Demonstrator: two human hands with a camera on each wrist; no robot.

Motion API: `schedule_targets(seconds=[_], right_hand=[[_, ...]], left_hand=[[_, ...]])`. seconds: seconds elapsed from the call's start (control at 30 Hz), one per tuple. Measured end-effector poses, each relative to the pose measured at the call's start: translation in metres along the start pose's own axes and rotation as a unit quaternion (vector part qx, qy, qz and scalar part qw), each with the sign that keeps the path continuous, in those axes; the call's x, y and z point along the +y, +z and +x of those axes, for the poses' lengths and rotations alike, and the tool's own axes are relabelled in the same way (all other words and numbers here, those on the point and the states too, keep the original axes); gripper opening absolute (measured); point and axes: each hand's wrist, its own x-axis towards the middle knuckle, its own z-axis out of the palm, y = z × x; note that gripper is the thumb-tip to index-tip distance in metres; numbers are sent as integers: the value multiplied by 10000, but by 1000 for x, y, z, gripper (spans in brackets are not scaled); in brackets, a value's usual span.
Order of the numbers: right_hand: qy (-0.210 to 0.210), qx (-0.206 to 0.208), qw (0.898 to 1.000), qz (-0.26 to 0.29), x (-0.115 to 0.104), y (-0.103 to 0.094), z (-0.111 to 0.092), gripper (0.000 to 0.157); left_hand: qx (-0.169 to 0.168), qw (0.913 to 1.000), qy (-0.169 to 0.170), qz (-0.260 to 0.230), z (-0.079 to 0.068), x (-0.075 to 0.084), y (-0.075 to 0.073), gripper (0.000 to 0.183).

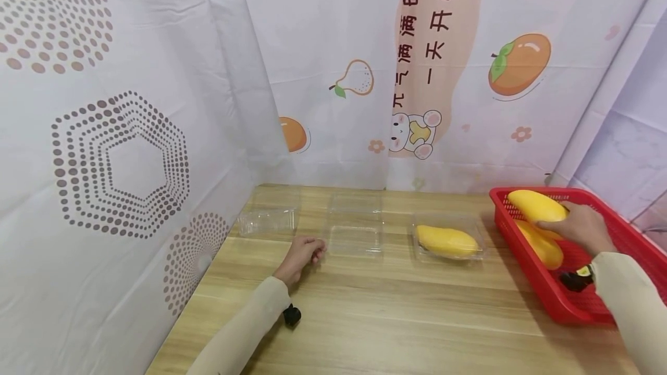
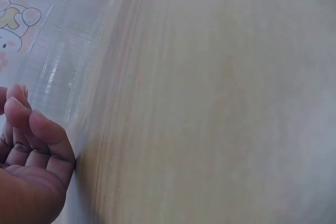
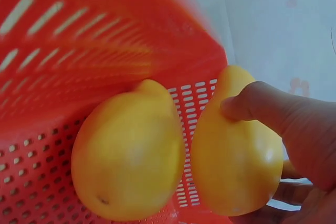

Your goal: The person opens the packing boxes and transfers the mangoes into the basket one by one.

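In the head view, my right hand (image 1: 583,225) grips a yellow mango (image 1: 538,207) at the far left corner of the red basket (image 1: 565,311). The right wrist view shows my thumb across the held mango (image 3: 236,156), with the fingers behind it. A second mango (image 3: 128,153) lies in the basket beside it. My left hand (image 1: 302,256) rests on the table with fingers loosely curled and nothing in them. Just past its fingertips stands an open clear plastic box (image 1: 356,241), also seen in the left wrist view beyond the curled fingers (image 2: 50,129).
Another clear box (image 1: 267,221) stands at the table's back left, its lid up. A clear container holding a mango (image 1: 447,241) sits between the open box and the basket. Printed curtains (image 1: 323,166) hang behind and to the left of the wooden table (image 1: 396,317).
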Motion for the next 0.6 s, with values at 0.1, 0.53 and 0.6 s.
schedule_targets(seconds=[0.1,0.53,0.6], right_hand=[[79,-65,9999,-56,5,-1,-1,83],[387,-90,9992,-23,30,-3,-5,84],[448,-62,9989,-110,35,-2,-6,86]], left_hand=[[-19,10000,-5,-37,0,0,0,26],[-10,10000,3,-25,1,-1,0,26],[-15,10000,-7,-21,0,-1,0,27]])
